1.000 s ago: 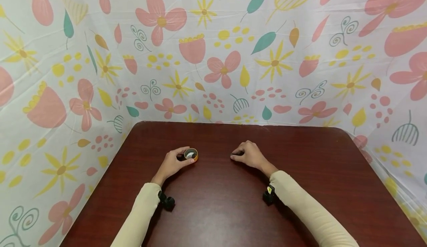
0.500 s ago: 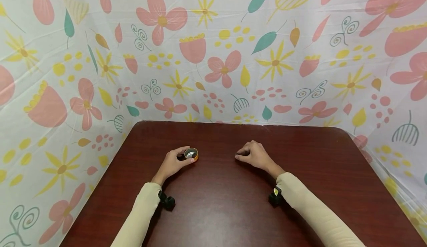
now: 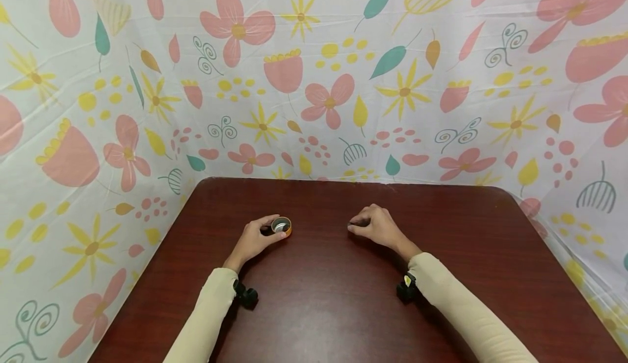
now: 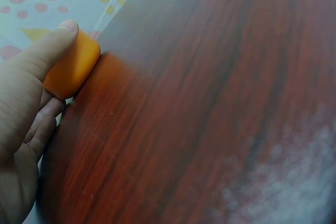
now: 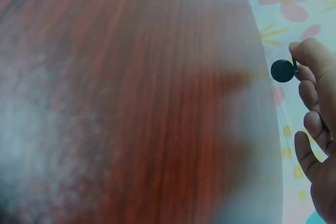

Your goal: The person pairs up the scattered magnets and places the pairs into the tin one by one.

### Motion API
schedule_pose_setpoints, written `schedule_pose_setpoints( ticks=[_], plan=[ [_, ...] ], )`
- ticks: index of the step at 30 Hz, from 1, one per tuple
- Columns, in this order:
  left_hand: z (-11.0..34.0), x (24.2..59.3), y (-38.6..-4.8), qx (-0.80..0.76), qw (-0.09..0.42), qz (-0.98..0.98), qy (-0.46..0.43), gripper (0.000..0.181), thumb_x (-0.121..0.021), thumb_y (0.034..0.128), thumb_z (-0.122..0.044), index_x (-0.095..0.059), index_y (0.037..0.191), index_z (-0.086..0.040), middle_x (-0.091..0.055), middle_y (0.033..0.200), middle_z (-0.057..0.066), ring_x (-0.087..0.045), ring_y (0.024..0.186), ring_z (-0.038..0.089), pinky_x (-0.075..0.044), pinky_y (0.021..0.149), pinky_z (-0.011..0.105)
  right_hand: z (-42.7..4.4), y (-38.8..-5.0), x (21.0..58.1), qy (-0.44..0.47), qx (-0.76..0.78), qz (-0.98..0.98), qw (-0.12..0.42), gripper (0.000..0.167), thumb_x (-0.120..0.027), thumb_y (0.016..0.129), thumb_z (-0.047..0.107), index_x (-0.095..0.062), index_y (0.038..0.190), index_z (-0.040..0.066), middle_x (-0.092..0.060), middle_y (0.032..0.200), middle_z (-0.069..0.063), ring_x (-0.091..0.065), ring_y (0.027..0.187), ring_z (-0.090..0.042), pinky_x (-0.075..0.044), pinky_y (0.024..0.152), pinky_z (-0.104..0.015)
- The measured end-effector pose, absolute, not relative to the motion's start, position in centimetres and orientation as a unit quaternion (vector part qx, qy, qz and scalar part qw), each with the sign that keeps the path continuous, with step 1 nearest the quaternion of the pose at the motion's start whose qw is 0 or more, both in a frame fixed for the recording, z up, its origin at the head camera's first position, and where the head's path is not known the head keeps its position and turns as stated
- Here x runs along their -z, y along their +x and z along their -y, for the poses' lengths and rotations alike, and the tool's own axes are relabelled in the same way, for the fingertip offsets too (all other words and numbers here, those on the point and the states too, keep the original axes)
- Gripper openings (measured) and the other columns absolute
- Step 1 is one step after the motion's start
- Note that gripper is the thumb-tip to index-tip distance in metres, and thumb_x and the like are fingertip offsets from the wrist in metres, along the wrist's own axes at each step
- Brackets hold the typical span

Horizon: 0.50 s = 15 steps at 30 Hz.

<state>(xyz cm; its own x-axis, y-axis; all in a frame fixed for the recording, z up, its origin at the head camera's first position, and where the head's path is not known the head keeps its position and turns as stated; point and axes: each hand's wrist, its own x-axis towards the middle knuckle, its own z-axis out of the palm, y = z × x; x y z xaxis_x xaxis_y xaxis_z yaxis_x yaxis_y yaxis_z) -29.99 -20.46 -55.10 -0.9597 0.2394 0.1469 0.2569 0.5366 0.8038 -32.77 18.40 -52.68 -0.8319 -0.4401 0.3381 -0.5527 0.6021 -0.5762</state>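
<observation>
At the back left of the table, my left hand (image 3: 252,240) grips a small round orange tin (image 4: 81,69) between thumb and fingers. Its open top shows a silvery inside in the head view, with a small dark thing lying in it. My right hand (image 3: 378,228) is held some way to the right of the tin, over the table. Between its thumb and forefinger it pinches a small black disc-shaped piece (image 5: 282,71) with a thin dark edge against the fingertips. The other fingers are loosely bent. Exactly what the black piece is cannot be made out.
The dark red-brown wooden table (image 3: 314,297) has rounded far corners. Flower-patterned cloth (image 3: 324,79) hangs behind it and at both sides. A black wrist camera (image 3: 246,297) sits on the left wrist, another camera (image 3: 406,291) on the right.
My right hand has moved a little to the right, away from the tin, still pinching the black piece. My left hand and the tin have stayed in place.
</observation>
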Motion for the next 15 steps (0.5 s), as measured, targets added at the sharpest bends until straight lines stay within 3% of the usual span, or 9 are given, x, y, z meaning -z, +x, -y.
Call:
schedule_pose_setpoints(
  ticks=[9, 15],
  plan=[
    [20.5, 55.2, -30.1, 0.46, 0.011, 0.876, -0.147, 0.065, -0.081, 0.0883, -0.041, -0.061, 0.144, -0.014, -0.064, 0.138, 0.003, -0.061, 0.117, 0.026, -0.051, 0.1, 0.048, -17.3, -33.4, 52.4, 0.293, -0.38, 0.874, 0.081, 0.011, -0.085, 0.086, 0.028, -0.083, 0.096, 0.025, -0.072, 0.09, 0.014, -0.056, 0.083, -0.009, -0.049, 0.066, -0.03],
    [20.5, 55.2, -30.1, 0.46, 0.011, 0.876, -0.145, 0.063, -0.081, 0.0881, -0.042, -0.061, 0.143, -0.017, -0.064, 0.137, 0.002, -0.061, 0.117, 0.024, -0.05, 0.101, 0.048, -15.6, -34.1, 51.7, 0.32, -0.392, 0.859, 0.075, 0.016, -0.085, 0.086, 0.027, -0.084, 0.098, 0.017, -0.073, 0.093, 0.013, -0.058, 0.087, -0.009, -0.052, 0.072, -0.032]
  ],
)
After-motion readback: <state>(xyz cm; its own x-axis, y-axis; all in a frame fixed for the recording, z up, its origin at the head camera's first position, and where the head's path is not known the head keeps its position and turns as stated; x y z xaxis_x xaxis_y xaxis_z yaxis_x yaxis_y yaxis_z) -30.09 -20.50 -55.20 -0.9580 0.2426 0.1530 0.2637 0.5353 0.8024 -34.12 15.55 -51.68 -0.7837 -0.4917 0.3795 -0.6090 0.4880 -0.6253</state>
